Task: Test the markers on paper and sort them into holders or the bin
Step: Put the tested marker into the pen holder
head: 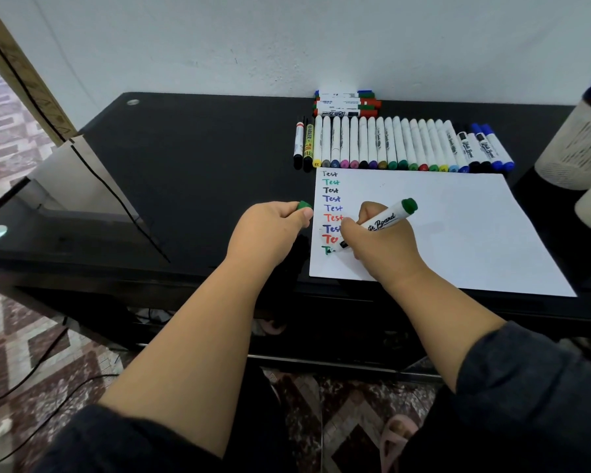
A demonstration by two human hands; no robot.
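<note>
Right hand [379, 247] grips the green-ended white whiteboard marker [377, 225]; left hand [270, 227] pinches its green cap [303, 205]. Finish the word on the white paper sheet [458, 233] with steady pressure.

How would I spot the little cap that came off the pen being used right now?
Start at the white paper on the black desk, then look just past its left edge. There the left hand pinches a small green cap in its fingertips. It is the only loose cap; every marker in the row still wears one.
</note>
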